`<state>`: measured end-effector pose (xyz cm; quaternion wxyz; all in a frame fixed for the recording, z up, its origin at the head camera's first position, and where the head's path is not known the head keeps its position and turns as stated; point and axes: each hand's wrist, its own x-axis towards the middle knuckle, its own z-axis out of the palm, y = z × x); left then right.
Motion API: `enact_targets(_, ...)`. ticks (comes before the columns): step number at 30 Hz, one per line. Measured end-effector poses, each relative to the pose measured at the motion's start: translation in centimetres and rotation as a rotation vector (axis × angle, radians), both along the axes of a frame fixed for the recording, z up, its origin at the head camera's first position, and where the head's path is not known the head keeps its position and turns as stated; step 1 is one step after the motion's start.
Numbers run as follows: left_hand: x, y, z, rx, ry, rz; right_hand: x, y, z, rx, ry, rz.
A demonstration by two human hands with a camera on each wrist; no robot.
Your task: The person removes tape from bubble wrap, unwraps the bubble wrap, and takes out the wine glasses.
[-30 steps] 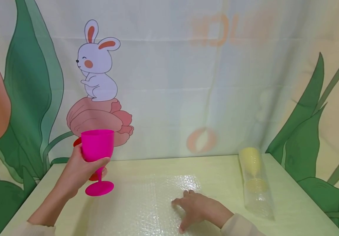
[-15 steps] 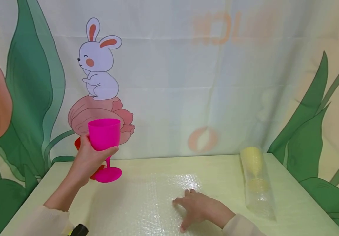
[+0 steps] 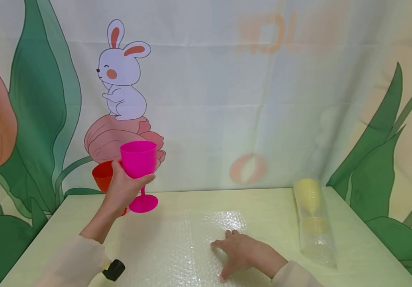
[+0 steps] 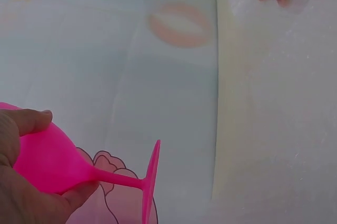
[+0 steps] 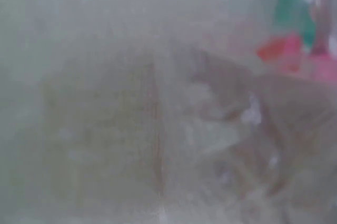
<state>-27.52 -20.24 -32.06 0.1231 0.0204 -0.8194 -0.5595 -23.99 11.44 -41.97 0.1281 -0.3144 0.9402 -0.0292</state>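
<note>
A bright pink plastic goblet is held up over the back left of the table by my left hand. The thumb and fingers wrap round its bowl, and in the left wrist view its stem and foot stick out past the hand. Partly hidden behind that hand is a red goblet. My right hand rests with spread fingers on a sheet of clear bubble wrap laid on the table. The right wrist view is blurred, with a pink and red patch at its upper right.
A yellow goblet wrapped in clear bubble wrap lies at the right of the pale yellow table. Behind the table hangs a printed curtain with a rabbit and tulips. A black strap piece shows by the left sleeve.
My left hand has carried the pink goblet rightward and slightly up, uncovering more of the red goblet behind. The right hand has stayed in place on the bubble wrap.
</note>
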Motion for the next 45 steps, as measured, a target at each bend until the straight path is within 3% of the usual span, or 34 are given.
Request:
enact_targets(5,-0.9,0.3,-0.8,0.013,0.009,0.027,0.1,0.2,0.0,-0.011,0.007,0.003)
enact_targets(14,-3.3,0.8,-2.2,0.040,0.055,0.017,0.0,0.6,0.1,-0.013,0.016,0.006)
enact_targets(23,-5.3,1.7,-4.1,0.013,0.033,0.072,-0.1,0.6,0.1,-0.010,0.009,0.006)
enact_targets(33,-6.5,2.0,-5.6,0.003,0.078,0.105,0.0,0.5,0.0,0.011,0.009,-0.007)
enact_targets(45,-7.4,2.0,-7.3,0.032,0.062,0.114,-0.2,0.4,-0.1,0.019,0.012,0.009)
